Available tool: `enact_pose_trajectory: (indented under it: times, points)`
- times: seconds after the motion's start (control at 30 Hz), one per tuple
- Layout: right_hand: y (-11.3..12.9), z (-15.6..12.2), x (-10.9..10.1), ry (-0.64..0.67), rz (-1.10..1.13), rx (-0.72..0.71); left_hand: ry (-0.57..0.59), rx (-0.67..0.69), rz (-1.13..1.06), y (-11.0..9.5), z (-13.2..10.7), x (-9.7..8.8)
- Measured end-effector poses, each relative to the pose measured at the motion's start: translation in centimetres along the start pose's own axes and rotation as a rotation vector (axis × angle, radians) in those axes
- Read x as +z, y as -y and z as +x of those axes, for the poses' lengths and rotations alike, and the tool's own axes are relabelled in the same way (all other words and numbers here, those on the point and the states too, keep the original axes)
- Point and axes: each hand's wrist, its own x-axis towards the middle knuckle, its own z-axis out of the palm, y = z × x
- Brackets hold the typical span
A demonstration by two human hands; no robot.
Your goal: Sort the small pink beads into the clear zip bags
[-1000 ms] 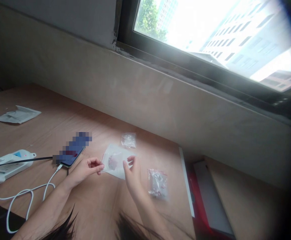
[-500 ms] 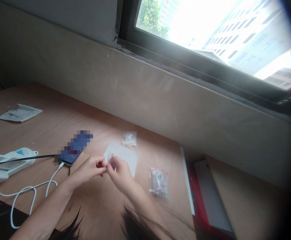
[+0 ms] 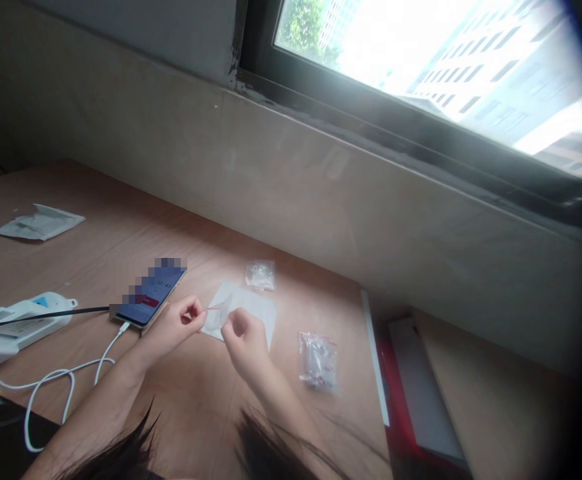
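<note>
A small, clear plastic bag (image 3: 215, 319) with a thin red strip along its upper edge is held up between the two hands, above a square white sheet (image 3: 255, 305). The left hand (image 3: 183, 320) pinches one end of the strip, which runs out nearly level toward the right hand (image 3: 245, 337), whose curled fingers are close to the bag's other side (whether they grip it cannot be told). Below the strip the film looks thin and see-through, its contents too faint to make out
</note>
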Motion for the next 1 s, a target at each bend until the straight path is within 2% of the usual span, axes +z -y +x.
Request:
enact_pose_trajectory:
  times: [0.1, 0.17, 0.23, 0.3, 0.4, 0.57, 0.7, 0.8, 0.9, 1.0]
  points:
    - [0.2, -0.2, 0.2, 0.078, 0.018, -0.036, -0.013, 0.167, -0.005, 0.1, 0.3, 0.4]
    - [0.1, -0.2, 0.2, 0.065, 0.020, -0.017, -0.019, 0.237, 0.014, 0.0, 0.4, 0.3]
    - [-0.1, 0.0, 0.2, 0.012, 0.034, 0.029, 0.028, 0.276, 0.037, -0.2, 0.3, 0.0]
    - [-0.5, 0.3, 0.1, -0.021, 0.085, 0.081, 0.125, 0.312, 0.066, -0.7, 0.0, -0.3]
    - [-0.8, 0.7, -0.2, 0.013, 0.228, 0.127, 0.220, 0.314, 0.126, -1.4, -0.5, -0.5]
    - [-0.9, 1.0, -0.6, 0.143, 0.444, 0.194, 0.194, 0.278, 0.160, -1.3, -0.9, -0.2]
    - [-1.3, 1.1, -0.6, 0.197, 0.556, 0.232, 0.201, 0.266, 0.158, -0.6, -0.7, 0.3]
    - [-1.7, 1.3, -0.5, 0.211, 0.582, 0.250, 0.164, 0.245, 0.159, -0.1, -0.5, 0.6]
    - [-2.8, 1.5, -0.3, 0.122, 0.525, 0.229, 0.116, 0.261, 0.193, 0.3, -0.2, 0.4]
    - [-4.8, 1.0, 0.7, -0.031, 0.235, 0.135, 0.080, 0.309, 0.249, 0.7, 0.0, -0.1]
